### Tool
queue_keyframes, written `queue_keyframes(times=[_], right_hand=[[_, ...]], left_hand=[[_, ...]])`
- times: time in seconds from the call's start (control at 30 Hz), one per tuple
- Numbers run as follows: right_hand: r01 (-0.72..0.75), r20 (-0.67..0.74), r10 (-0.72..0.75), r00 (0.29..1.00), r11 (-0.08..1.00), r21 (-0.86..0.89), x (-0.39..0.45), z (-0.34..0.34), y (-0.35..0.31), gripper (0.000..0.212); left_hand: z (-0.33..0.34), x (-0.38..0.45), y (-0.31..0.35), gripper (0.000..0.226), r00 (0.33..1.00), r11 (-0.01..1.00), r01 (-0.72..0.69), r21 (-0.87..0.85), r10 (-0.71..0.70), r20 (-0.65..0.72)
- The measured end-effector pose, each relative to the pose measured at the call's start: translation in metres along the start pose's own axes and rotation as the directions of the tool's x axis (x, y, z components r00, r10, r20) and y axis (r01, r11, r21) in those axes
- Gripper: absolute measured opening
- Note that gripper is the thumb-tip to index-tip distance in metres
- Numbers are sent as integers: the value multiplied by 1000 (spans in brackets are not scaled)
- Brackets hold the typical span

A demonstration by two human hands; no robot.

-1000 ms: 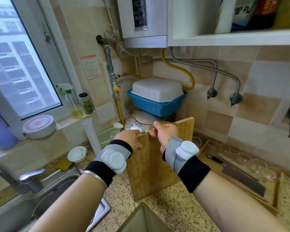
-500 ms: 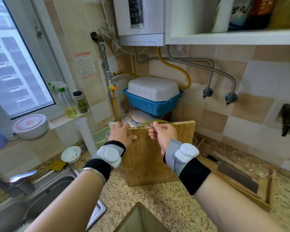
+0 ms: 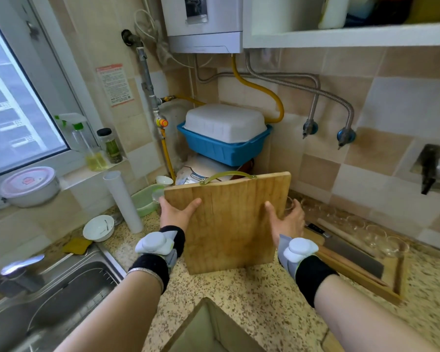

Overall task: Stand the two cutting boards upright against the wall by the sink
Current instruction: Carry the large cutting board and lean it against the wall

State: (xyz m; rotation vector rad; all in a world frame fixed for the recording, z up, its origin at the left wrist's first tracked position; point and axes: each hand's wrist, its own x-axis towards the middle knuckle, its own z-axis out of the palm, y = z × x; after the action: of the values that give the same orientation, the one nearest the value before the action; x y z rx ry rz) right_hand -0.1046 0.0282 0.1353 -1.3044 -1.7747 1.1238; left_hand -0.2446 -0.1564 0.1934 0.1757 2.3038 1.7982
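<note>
Board (image 3: 229,222) upright on speckled worktop (image 3: 264,301), left hand (image 3: 177,212) and right hand (image 3: 287,221) clasping its side edges, fingers wrapped behind, thumbs in front, second board (image 3: 389,283) flat under cleaver (image 3: 351,250)

A home kitchen: steel sink (image 3: 61,295) set in a speckled counter (image 3: 252,301), tiled wall (image 3: 391,97), water heater (image 3: 203,24) with pipes, bowls (image 3: 98,227) and a cleaver (image 3: 351,252).

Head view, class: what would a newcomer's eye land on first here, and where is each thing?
The wooden board stands upright at centre on the speckled counter, gripped at its sides by the left hand and right hand. Behind it a blue tub sits in the corner. A cleaver lies on a second board at right.
</note>
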Motion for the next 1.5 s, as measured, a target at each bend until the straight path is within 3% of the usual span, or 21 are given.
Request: queue_keyframes(times=[0.17,0.3,0.53,0.97,1.03,1.13,1.2,1.3,1.5], right_hand=[[-78,261,13,965,967,242,14,-2,-1,65],[-95,267,45,963,979,179,20,1,10,62],[-76,254,40,966,988,133,20,-2,5,51],[17,374,-22,927,1000,18,-24,10,-6,63],[41,433,-46,900,999,19,-39,16,-10,61],[41,508,-50,860,999,30,-65,30,-11,59],[36,523,-48,851,999,33,-78,39,-11,63],[55,602,-64,796,998,33,-106,57,-14,69],[111,734,-86,674,994,14,-180,91,-28,74]], left_hand=[[4,-7,-20,82,999,993,49,-106,-48,12],[4,-9,-35,69,995,987,104,-124,-103,11],[-5,-9,-36,55,997,992,71,-100,-70,12],[-59,-45,-50,72,984,983,143,-118,-154,-91],[-75,-56,-54,70,976,982,150,-118,-166,-139],[-101,-74,-65,84,954,976,177,-124,-201,-223],[-116,-86,-69,77,943,975,184,-125,-211,-259],[-146,-110,-80,62,903,967,220,-128,-252,-347],[-217,-159,-104,71,806,950,268,-158,-311,-504]])
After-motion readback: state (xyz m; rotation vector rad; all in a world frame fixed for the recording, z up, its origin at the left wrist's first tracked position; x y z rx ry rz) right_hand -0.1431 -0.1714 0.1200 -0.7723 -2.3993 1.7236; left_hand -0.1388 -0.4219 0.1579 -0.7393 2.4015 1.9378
